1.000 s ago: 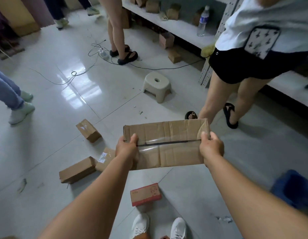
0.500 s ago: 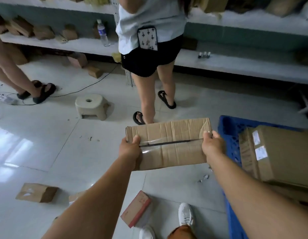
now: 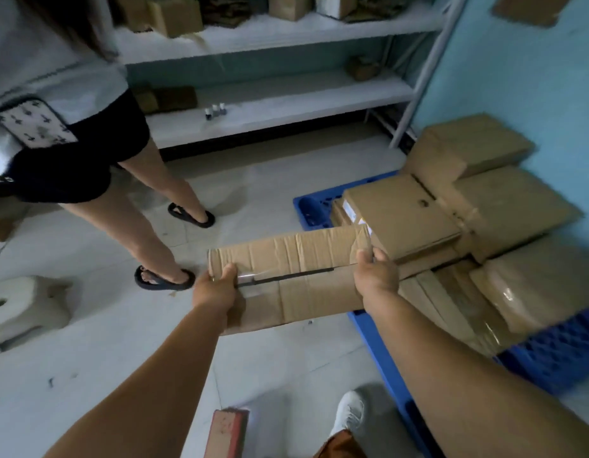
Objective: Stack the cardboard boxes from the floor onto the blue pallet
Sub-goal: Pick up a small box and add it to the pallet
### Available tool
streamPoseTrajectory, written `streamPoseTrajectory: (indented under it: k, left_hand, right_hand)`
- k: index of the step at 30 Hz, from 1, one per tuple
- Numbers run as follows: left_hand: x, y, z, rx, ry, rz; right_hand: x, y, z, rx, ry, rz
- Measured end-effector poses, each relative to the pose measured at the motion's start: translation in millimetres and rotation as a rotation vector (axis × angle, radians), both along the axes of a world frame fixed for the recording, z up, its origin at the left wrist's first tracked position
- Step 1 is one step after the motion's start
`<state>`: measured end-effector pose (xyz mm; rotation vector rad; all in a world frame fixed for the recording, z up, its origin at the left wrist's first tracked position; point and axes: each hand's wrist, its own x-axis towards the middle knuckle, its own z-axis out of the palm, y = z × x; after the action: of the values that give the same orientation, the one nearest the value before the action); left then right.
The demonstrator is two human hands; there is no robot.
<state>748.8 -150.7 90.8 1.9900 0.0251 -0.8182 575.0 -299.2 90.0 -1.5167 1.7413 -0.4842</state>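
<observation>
Stool (image 3: pixel 25 309): pale plastic, on the floor at far left, hole in its top.
Bystander (image 3: pixel 71 133): stands upper left, dark shorts, black sandals; patterned phone case (image 3: pixel 32 125) sticks out at the hip.
Red box (image 3: pixel 227 433): small, on the floor at bottom centre, just left of a white shoe (image 3: pixel 350 413).
Left hand (image 3: pixel 215 290): grips the left end of the carried box, thumb on top, fingers curled under and out of sight.
Carried box (image 3: pixel 296 276): long flat cardboard, held in the air over the floor, its right end over the near-left edge of the pallet; clear tape and a dark seam run along the top.
Right hand (image 3: pixel 377 276): clamped on the right end, thumb on top, fingers wrapped behind.
Shelving (image 3: pixel 286 104): white rack on the back wall, cartons and three small bottles on it.
Blue pallet (image 3: pixel 550 358): on the floor at right by the turquoise wall.
Stacked boxes (image 3: pixel 478 209): several large cartons cover most of the pallet, laid flat in layers.
</observation>
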Motion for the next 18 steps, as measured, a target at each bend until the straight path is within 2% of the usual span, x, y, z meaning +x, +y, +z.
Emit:
streamPoseTrajectory:
  k: [10, 18]
  left_hand:
    - [-74.3, -117.3, -1.7, 0.051, -0.06, -0.233]
    - [-146.3, -235.9, -6.6, 0.069, -0.047, -0.349]
  right_hand:
    - [-106.9, -71.2, -10.8, -0.048, -0.042, -0.233]
    - [-198.1, -148.4, -18.0, 0.041, -0.01, -0.321]
